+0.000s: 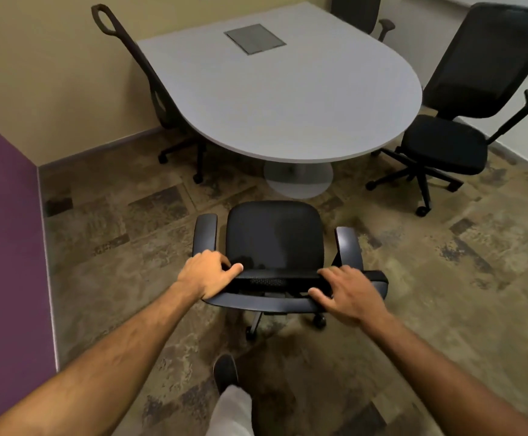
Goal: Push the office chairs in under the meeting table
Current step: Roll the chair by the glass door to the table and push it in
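Observation:
A black office chair [273, 236] with armrests stands in front of me, its seat facing the rounded end of the grey meeting table [288, 99] and apart from it. My left hand [207, 273] grips the left end of the chair's backrest top. My right hand [349, 292] rests on the right end with fingers curled over it. A black mesh chair [464, 121] stands at the table's right side, seat outside the edge. Another chair [149, 89] on the left is tucked under the table. A fourth chair [361, 14] stands at the far end.
The table's round pedestal base [299, 180] sits on the patterned carpet ahead of the near chair. A purple wall [4, 231] runs along the left, a beige wall behind. My foot [225, 371] is behind the chair. A grey hatch [254, 38] is set in the tabletop.

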### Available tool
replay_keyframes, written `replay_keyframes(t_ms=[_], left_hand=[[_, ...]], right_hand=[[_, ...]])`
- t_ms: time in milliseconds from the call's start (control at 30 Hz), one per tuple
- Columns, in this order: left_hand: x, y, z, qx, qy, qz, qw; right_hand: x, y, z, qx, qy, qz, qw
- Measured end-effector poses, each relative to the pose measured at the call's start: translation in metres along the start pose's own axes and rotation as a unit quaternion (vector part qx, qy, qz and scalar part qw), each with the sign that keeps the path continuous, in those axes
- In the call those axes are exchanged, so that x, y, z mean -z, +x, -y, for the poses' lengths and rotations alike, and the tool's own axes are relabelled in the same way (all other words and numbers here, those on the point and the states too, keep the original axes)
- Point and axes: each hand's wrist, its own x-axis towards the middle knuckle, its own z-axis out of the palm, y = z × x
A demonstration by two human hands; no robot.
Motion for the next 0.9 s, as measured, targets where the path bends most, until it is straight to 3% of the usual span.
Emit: replay_keyframes(t_ms=[467, 900], left_hand=[[0.035, 0.175, 0.098, -0.075, 0.015, 0.015, 0.997], [0.084, 0.314, 0.150, -0.117, 0.028, 0.011, 0.993]], right_hand=[[-0.024, 0.148, 0.035, -0.143, 0.021, -0.023, 0.989], [-0.004, 0.289, 0.045, -0.181, 0.032, -0.013, 0.983]])
